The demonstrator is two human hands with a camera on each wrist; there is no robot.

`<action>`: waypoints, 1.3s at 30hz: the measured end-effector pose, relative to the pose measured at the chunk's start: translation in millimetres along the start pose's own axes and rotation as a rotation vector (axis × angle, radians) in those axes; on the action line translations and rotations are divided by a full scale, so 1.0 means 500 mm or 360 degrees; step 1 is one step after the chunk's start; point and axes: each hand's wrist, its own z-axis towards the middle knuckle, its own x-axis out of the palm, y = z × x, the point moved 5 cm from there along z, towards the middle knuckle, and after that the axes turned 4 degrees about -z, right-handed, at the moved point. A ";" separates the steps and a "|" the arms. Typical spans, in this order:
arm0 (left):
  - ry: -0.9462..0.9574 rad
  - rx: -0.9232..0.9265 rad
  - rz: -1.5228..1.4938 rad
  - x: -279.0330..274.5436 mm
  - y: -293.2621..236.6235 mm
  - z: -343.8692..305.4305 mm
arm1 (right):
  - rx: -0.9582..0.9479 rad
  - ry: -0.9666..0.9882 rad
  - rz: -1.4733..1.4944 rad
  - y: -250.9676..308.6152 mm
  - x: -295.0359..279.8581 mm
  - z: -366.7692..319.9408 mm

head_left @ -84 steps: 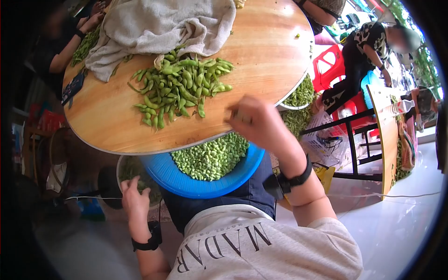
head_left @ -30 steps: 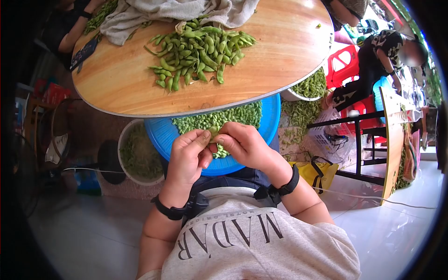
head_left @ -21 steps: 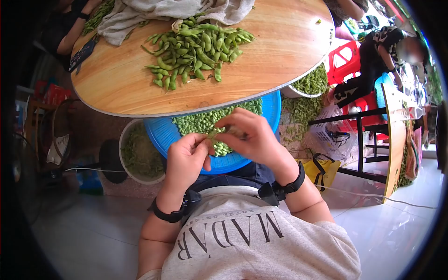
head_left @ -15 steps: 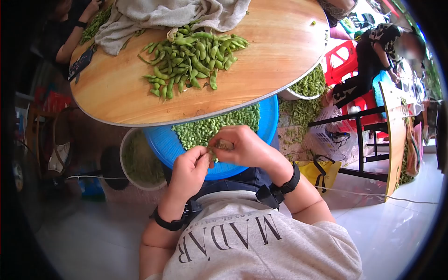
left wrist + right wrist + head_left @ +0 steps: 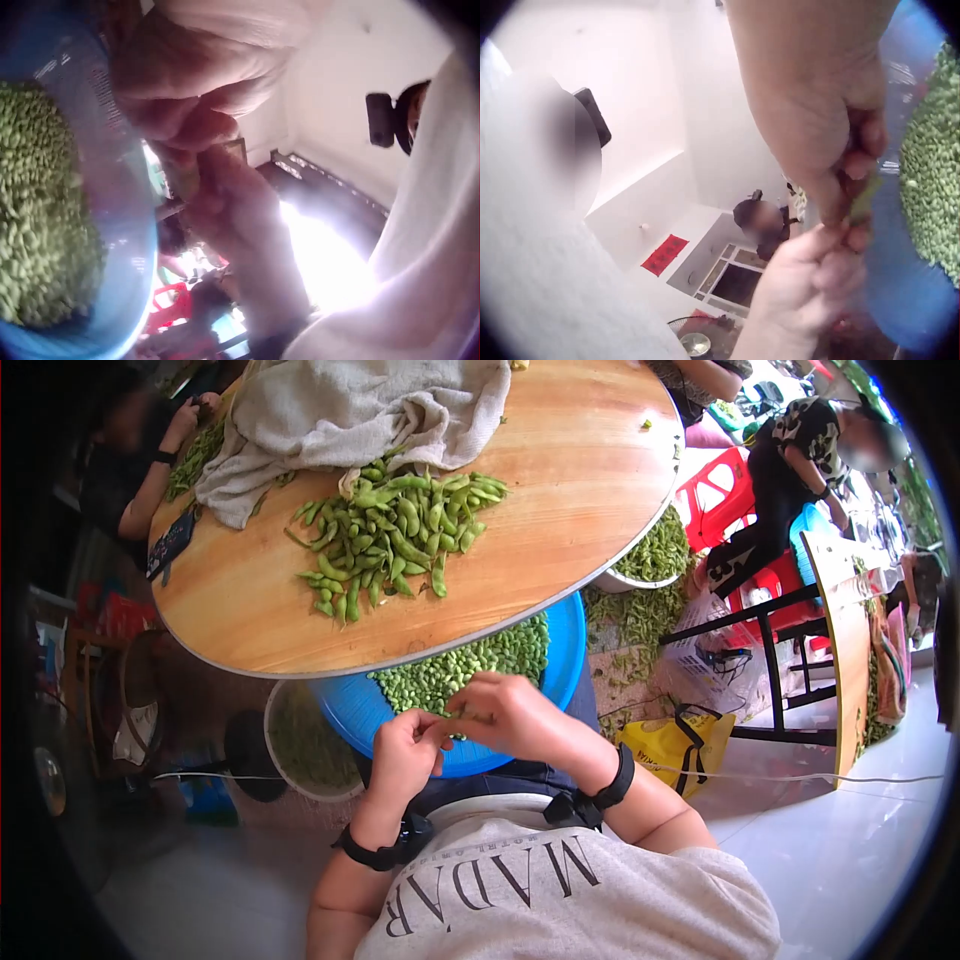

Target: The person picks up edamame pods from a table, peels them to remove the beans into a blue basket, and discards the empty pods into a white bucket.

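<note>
Over the near part of a blue basin (image 5: 572,650) of shelled green beans (image 5: 450,670), my two hands meet at the fingertips. The left hand (image 5: 402,750) pinches a green pod (image 5: 866,199), seen best in the right wrist view. My right hand (image 5: 520,718) grips the same pod from the other side, its fingers curled. Fingers cover most of the pod. In the left wrist view the beans (image 5: 37,217) lie beside the left hand (image 5: 210,67). A heap of whole pods (image 5: 390,540) rests on the round wooden table (image 5: 560,490) beyond the basin.
A pale cloth (image 5: 350,420) lies behind the heap. A bucket (image 5: 275,745) stands left of the basin, and another container of pods (image 5: 655,555) at the right. A yellow bag (image 5: 670,750) sits on the floor. Other people are around the table and at right.
Earlier the hands were apart, the right above the table edge, the left by the left bucket. They have come together over the basin with a pod. The head view has shifted slightly.
</note>
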 end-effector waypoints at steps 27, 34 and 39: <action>-0.0026 0.0246 -0.0211 0.013 -0.013 -0.016 | 0.0791 0.0033 0.0792 -0.038 0.021 -0.004; -0.0069 0.0238 -0.0300 0.020 -0.015 -0.017 | 0.0523 -0.0017 0.0946 -0.050 0.042 -0.024; -0.0274 0.1021 0.0643 0.040 -0.047 -0.035 | 0.0818 -0.0145 0.0796 -0.045 0.022 -0.023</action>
